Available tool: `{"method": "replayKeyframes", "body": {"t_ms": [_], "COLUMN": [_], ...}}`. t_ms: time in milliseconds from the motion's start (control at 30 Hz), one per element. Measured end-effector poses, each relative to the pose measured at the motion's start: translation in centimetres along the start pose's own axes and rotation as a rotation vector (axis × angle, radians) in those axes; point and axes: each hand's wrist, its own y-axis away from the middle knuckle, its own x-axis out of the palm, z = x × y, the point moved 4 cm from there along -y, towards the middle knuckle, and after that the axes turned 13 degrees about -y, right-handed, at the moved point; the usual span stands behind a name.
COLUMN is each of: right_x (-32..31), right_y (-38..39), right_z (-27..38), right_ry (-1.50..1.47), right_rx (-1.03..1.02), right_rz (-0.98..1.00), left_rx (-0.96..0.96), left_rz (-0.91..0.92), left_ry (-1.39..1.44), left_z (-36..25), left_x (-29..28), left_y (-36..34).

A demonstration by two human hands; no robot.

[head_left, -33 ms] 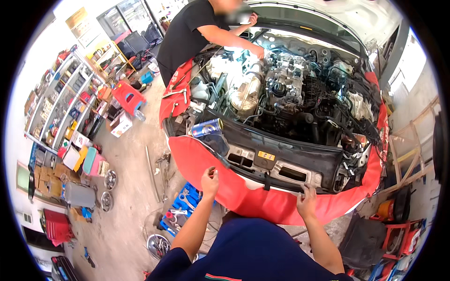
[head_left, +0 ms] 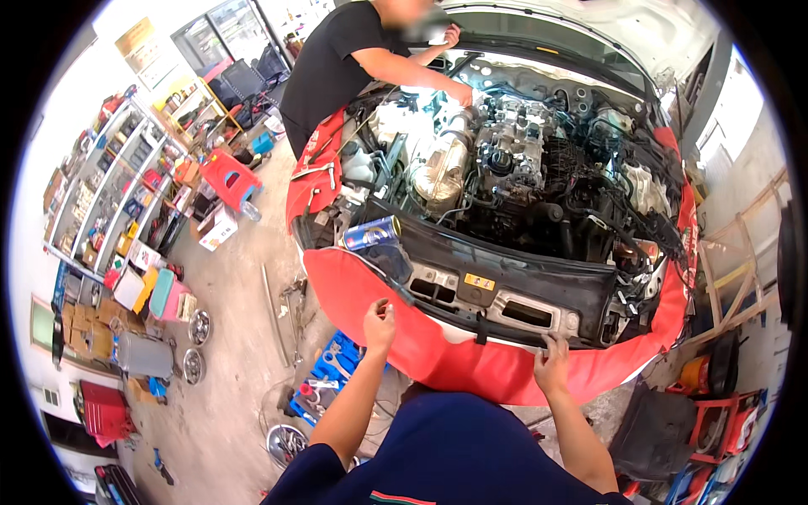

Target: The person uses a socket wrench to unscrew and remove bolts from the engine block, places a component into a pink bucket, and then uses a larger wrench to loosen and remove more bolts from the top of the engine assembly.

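My left hand [head_left: 380,326] hovers over or rests on the red fender cover [head_left: 341,282] at the car's front left, its fingers loosely bent and apart. Nothing shows in it. My right hand [head_left: 552,360] is at the front edge, fingers spread at the black trim beside the red cover, holding nothing visible. Between and beyond my hands lies the front panel [head_left: 478,289] with its two oblong openings. A blue can [head_left: 371,232] lies on its side at the panel's left end. Behind it sits the uncovered engine [head_left: 513,147] with a shiny metal exhaust part [head_left: 441,168].
Across the left fender a co-worker in a black shirt [head_left: 328,63] reaches into the engine bay. By my left forearm, a blue tool case [head_left: 338,358] and a metal bowl [head_left: 286,443] are on the floor. A long bar [head_left: 274,316] lies beyond; shelves [head_left: 109,181] line the left wall.
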Motion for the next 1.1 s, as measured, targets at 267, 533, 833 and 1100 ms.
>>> {"method": "replayKeyframes", "body": {"t_ms": [267, 533, 833, 1100], "right_x": [4.0, 9.3, 11.1, 9.1], "right_y": [-0.4, -2.9, -3.4, -5.1], "right_z": [3.4, 9.5, 8.8, 10.4], "right_ry": [0.050, 0.096, 0.234, 0.134], "right_rx": [0.057, 0.179, 0.158, 0.467], "right_rz": [-0.092, 0.196, 0.219, 0.028], "left_rx": [0.126, 0.148, 0.264, -0.071], "left_rz": [0.015, -0.071, -0.262, -0.114], "left_ry": [-0.038, 0.051, -0.460, -0.814], "left_z": [-1.3, -2.9, -4.0, 3.0], "left_x": [1.2, -2.5, -5.3, 3.3], "left_y": [-4.1, -9.8, -40.4, -54.8]}}
